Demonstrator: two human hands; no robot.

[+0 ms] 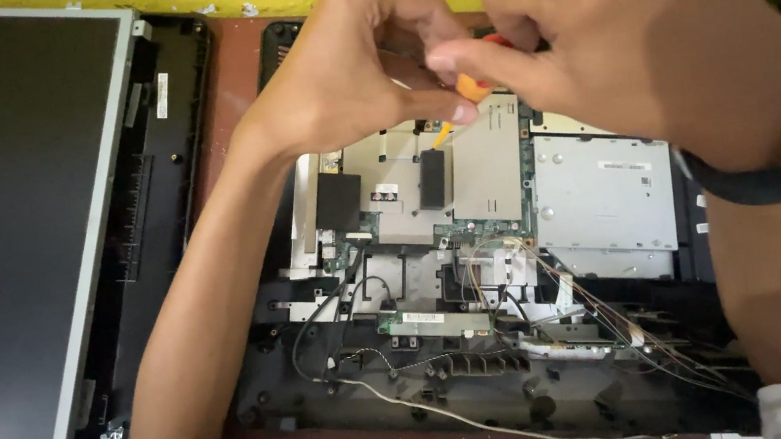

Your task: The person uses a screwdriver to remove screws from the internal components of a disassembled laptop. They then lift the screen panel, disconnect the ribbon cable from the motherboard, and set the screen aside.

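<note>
Presently, grip: an orange-handled screwdriver (472,90) is pinched between fingers of both hands.
Left hand (347,66): curled, fingertips closed on the handle.
Right hand (626,32): closed around the handle top.
Below grip: tip is set on the opened laptop chassis (453,242).
Left of grip: detached screen panel (7,247).

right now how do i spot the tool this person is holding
Find the opened laptop base in the middle. At its far edge both hands meet, the left hand and the right hand. The screwdriver between them is the only orange thing there.
</note>
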